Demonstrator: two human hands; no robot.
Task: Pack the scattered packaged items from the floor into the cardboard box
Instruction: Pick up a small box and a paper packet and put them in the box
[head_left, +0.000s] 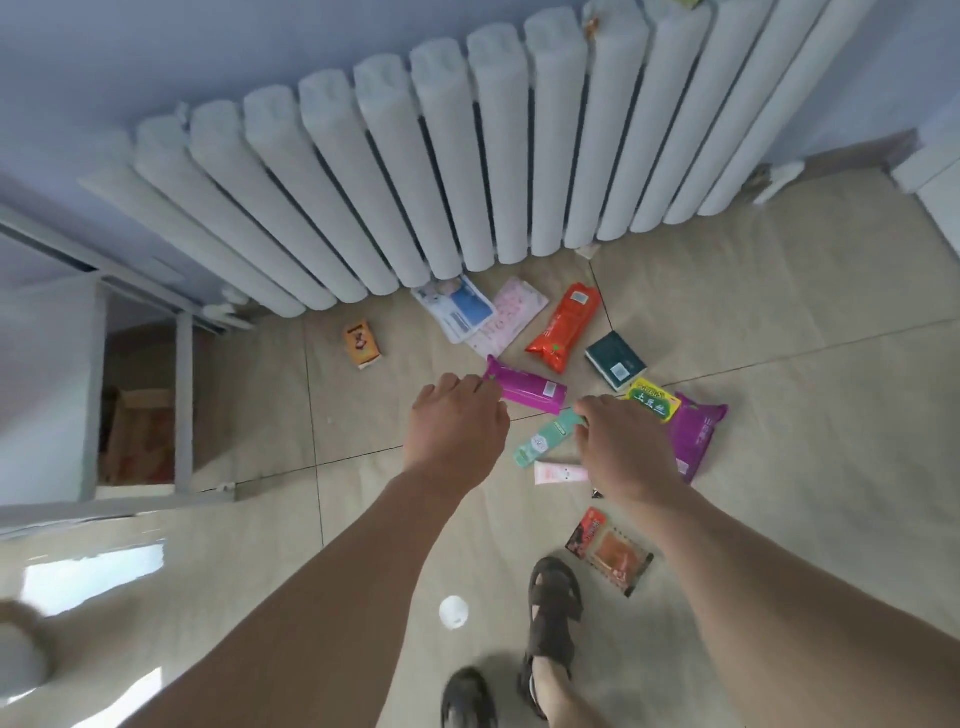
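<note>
The left hand reaches the near-left end of the magenta packet on the floor, fingers curled (grip unclear). The right hand pinches the teal packet, just beside it.

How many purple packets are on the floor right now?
2. One purple packet lies at the left hand; the other purple pack lies beyond the right hand. None hidden that I can see.

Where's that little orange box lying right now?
In the head view, the small orange box lies alone on the floor tiles, left of the other packets, just below the white radiator and beyond the left hand.
</note>
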